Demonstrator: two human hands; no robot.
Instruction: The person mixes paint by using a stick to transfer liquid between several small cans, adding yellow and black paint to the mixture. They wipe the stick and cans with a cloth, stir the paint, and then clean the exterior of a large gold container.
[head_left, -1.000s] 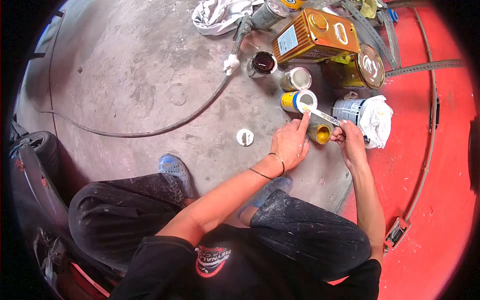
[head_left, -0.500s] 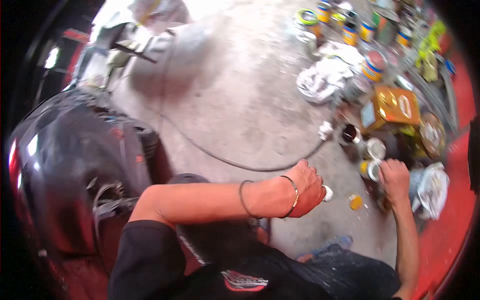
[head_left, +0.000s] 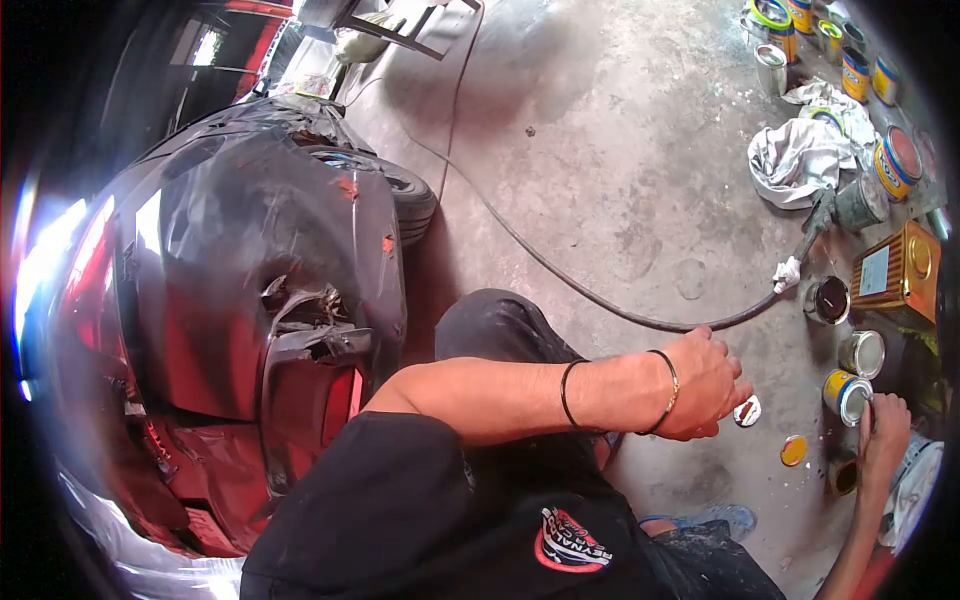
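My left hand (head_left: 703, 385) reaches across over the concrete floor, back of the hand up, fingers curled. Whatever may be inside its grasp is hidden. Just past those fingertips lies a small white lid (head_left: 747, 410) with reddish-brown residue. My right hand (head_left: 886, 430) is closed at the rim of a yellow-and-blue labelled paint can (head_left: 847, 396), its thumb near the can's pale top. I cannot make out what the right fingers pinch. An orange-coated round lid (head_left: 794, 450) lies between the two hands.
A damaged dark car (head_left: 220, 300) stands at left. A hose (head_left: 590, 292) curves over the floor. At right are a dark-filled can (head_left: 828, 300), a silver-topped can (head_left: 862, 354), a gold rectangular tin (head_left: 900, 275), white rags (head_left: 800, 160) and several paint cans.
The view has turned left, so more of the car shows and the cans sit farther right. My right hand stays at the can's rim; the left stays curled near the white lid.
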